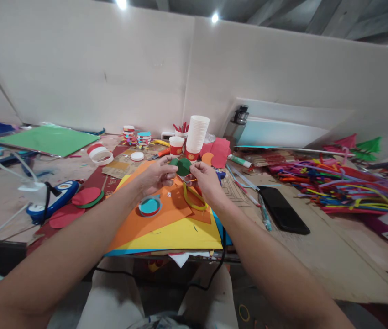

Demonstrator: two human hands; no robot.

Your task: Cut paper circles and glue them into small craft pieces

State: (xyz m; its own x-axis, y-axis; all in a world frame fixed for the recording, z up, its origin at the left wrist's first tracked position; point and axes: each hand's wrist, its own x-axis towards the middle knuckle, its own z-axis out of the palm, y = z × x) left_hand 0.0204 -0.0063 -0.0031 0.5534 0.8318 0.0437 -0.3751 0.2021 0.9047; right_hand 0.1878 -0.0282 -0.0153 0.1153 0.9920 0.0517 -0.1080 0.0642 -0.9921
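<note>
In front of me, my left hand (159, 174) and my right hand (207, 179) hold a dark green paper piece (183, 168) between them, raised over the table. Its rounded edge faces me, and a fold or second layer seems to show on the left side. Both thumbs press at its edges; some fingertips are hidden behind it. Below my right hand lies a yellow pipe cleaner loop (194, 201). A shallow paper cup base (150, 206) with a blue inside sits beneath my left hand on orange paper (135, 227), which overlaps a yellow sheet (180, 237).
A tall stack of white paper cups (198, 132) stands behind my hands, beside a red-and-white cup (176, 146). Right are a black phone (283, 210) and a pile of pipe cleaners (338, 183). Left are red paper circles (86, 196) and a blue power strip (53, 201) with white cables.
</note>
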